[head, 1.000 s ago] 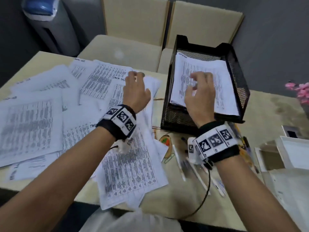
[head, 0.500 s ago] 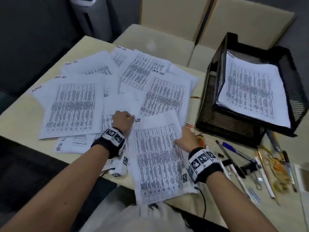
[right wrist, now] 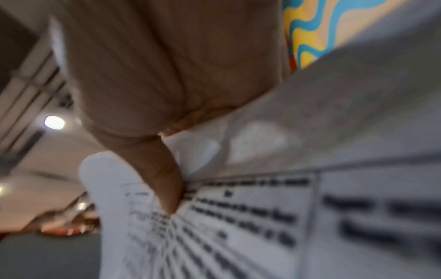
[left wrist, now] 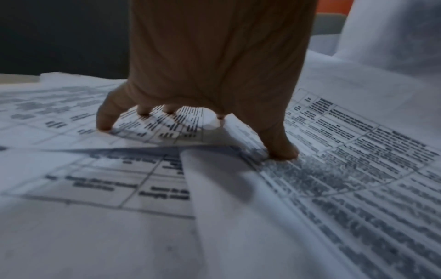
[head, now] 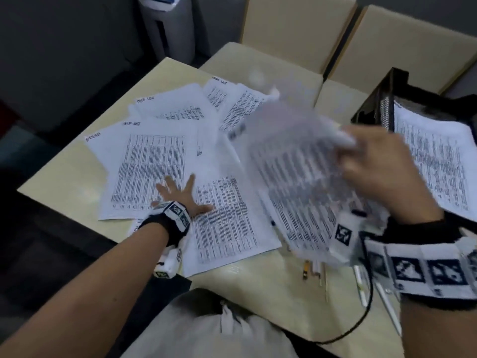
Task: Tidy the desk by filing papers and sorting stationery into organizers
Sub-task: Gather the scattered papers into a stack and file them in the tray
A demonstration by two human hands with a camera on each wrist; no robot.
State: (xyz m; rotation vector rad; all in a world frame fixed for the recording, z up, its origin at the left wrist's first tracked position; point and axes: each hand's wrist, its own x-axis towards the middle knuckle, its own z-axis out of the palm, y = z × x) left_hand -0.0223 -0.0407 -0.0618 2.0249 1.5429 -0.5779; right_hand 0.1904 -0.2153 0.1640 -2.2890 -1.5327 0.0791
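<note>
While the left hand lies spread, fingertips pinning loose papers to the surface, the right hand pinches a lifted sheet near the mesh tray. Light, floppy stuff; probably best taken by an edge.

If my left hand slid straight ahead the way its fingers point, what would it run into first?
Only more paper: the left hand presses flat on the printed sheets, fingers aimed at the far sheets. Nothing else shows along that line.
</note>
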